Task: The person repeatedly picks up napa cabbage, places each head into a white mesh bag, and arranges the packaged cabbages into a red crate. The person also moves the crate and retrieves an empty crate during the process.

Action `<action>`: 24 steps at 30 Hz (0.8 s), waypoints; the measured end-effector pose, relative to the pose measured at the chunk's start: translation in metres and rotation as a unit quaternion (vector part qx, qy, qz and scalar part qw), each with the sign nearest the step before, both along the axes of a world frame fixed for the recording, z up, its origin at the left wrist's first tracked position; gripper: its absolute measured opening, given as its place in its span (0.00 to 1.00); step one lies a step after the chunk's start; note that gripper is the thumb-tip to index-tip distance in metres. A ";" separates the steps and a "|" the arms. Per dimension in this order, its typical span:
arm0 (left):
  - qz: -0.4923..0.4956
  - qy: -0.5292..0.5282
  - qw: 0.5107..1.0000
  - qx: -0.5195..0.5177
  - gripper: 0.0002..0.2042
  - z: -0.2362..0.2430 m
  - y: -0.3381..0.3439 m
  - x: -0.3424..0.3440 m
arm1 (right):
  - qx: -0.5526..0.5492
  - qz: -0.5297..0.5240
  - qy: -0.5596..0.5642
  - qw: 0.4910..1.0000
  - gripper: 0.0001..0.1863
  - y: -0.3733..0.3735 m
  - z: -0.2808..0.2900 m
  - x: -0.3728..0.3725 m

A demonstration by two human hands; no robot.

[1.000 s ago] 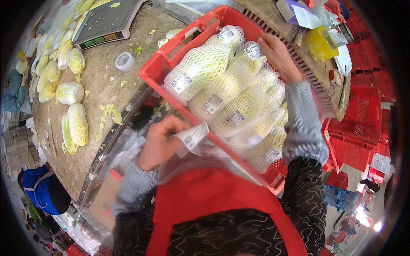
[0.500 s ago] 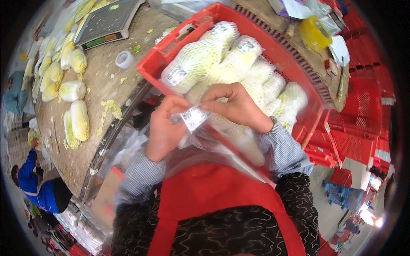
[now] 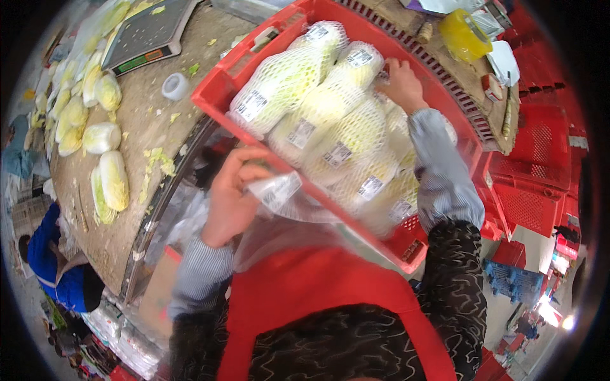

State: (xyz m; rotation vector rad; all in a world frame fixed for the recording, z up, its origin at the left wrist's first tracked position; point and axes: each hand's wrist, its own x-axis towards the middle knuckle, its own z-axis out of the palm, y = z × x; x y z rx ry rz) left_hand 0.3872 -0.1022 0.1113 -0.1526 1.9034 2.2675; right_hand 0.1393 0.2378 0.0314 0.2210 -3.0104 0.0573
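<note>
My left hand [image 3: 230, 198] is closed on a strip of labels [image 3: 279, 190], white with dark print on a translucent backing that hangs in front of my red apron. The strip is partly blurred. My right hand [image 3: 403, 86] reaches to the far side of a red plastic crate [image 3: 213, 86], fingers curled in against the end of a wrapped cabbage. What its fingertips hold, if anything, is hidden. Inside the crate lie several napa cabbages [image 3: 286, 82] in white foam netting, many bearing a white printed label [image 3: 300, 133].
On the wooden table [image 3: 152, 117] at left lie bare napa cabbages [image 3: 114, 181], leaf scraps, a white roll [image 3: 180, 87] and a scale [image 3: 152, 35]. Yellow tape [image 3: 466, 37] sits beyond the crate. Red crates [image 3: 530, 162] stand at right. A person in blue [image 3: 60, 273] is at far left.
My hands were together at the label strip. My right hand has moved forward and right into the crate, uncovering the labelled cabbages; my left hand keeps the strip.
</note>
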 end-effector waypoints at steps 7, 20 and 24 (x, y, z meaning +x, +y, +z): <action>0.002 0.084 0.993 -0.084 0.07 0.013 0.022 -0.003 | -0.531 0.282 -0.244 0.761 0.13 -0.094 0.093 0.162; 0.028 0.086 0.995 -0.045 0.07 0.003 0.037 0.012 | -0.496 0.324 -0.271 0.759 0.11 -0.069 0.105 0.174; 0.010 0.068 0.991 -0.112 0.07 0.005 0.029 0.010 | -0.592 0.189 -0.286 0.729 0.09 -0.072 0.092 0.175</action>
